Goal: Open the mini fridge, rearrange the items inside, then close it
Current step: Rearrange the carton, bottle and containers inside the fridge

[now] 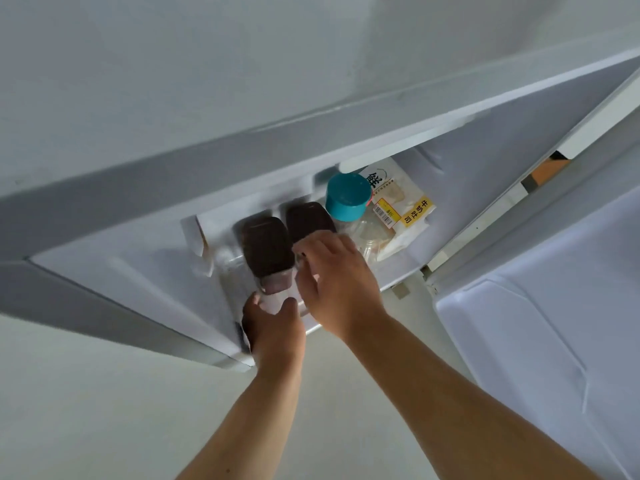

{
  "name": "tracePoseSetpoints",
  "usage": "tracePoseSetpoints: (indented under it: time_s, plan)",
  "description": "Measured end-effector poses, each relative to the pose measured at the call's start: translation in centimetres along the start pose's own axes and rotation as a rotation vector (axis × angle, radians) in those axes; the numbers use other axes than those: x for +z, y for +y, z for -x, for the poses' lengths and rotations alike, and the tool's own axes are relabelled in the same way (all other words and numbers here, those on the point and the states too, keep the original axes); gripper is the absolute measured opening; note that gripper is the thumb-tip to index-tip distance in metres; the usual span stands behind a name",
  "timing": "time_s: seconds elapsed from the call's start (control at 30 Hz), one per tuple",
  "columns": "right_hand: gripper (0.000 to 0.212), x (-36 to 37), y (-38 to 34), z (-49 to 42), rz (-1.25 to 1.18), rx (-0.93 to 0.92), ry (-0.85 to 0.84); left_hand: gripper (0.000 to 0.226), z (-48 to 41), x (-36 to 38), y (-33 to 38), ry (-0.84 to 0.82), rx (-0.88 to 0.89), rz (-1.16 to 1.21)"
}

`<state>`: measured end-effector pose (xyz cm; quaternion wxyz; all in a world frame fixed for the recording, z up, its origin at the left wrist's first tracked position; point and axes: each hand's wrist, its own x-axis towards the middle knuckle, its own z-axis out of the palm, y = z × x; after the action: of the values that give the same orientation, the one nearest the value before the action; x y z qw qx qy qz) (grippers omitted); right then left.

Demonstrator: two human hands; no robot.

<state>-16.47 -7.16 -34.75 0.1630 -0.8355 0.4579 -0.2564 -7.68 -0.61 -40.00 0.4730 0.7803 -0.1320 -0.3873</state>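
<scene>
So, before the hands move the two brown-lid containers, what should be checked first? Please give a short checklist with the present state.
1. Fridge door open wide enough: ok.
2. Left hand grips the near brown-lid container at its lower end: ok.
3. Right hand holds the second brown-lid container: cannot tell, the fingers cover the contact.
4. Teal-cap jar stands clear of the right hand: ok, a small gap shows.
5. Bread bag out of the way: ok, it lies behind the jar.
6. Both lids shut tight: cannot tell.
</scene>
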Motion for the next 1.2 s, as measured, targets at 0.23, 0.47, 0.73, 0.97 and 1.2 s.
tracePoseSetpoints:
  time_s: [0.23,0.47,0.73,0.97,1.2]
  plan:
    - [0.023,-3.0,8.8,3.5,-0.493,1.055,0.23,0.019,0.2,4.0,0.3,-0.329,-0.163,0.098]
    - [0.035,-2.6,10.4,2.5,-0.365,0.934,0.25,0.027,-0.3,6.8,2.1,-0.326,-0.388,0.186]
    - [0.024,-0.7,10.9,3.5,-0.298,0.891,0.224,0.023,-0.9,7.7,2.0,-0.424,-0.515,0.223]
    - [0.022,-0.7,10.8,1.5,-0.609,1.08,0.163,0.021,-1.3,8.1,1.8,-0.406,-0.409,0.154]
    - [0.061,-1.5,10.6,0.0,-0.845,1.224,0.096,0.019,-1.8,7.8,2.3,-0.395,-0.389,0.181]
